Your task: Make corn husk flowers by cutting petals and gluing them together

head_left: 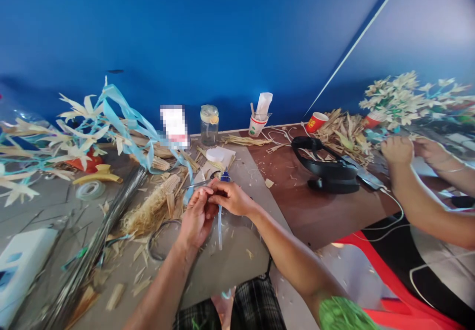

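My left hand (198, 218) and my right hand (233, 199) meet over the near part of the table, both with fingers pinched together. A narrow light blue ribbon (220, 231) hangs down from between them. Its upper end is hidden by the fingers, so which hand bears it more is unclear. A thin grey metal piece (198, 185) shows just beyond my left fingertips; its kind is hard to make out. Longer light blue ribbon (128, 139) loops over pale husk flowers (83, 107) to the left. A dried corn cob with silk (152, 206) lies beside my left hand.
Left are a bundle of metal wires (107, 231), a tape roll (90, 190) and a white box (24, 258). Behind stand a glass jar (210, 127) and a paper cup (258, 124). A black headset (326, 166) lies right. Another person's hands (399, 149) work at far right.
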